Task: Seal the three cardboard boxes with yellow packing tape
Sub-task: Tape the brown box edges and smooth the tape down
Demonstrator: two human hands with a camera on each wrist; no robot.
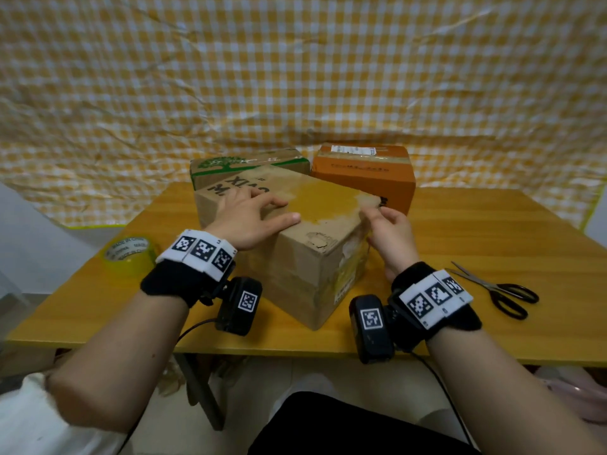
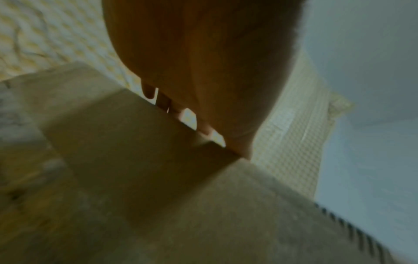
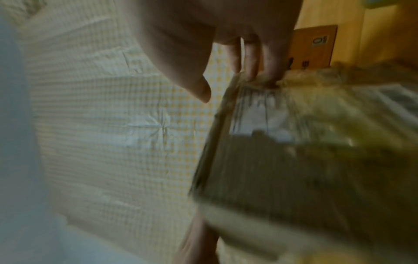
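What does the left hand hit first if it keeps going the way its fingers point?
The left hand already lies flat on the brown box, fingers toward the far right. Straight on, it would probably meet the orange box first; depth is unclear.

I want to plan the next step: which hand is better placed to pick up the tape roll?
Probably the left hand: the tape roll lies at the table's left edge beside that wrist, while the right hand is across the box.

scissors (image 1: 499, 289) right, tape roll (image 1: 128, 254) left, boxes (image 1: 364, 169) crowding rear
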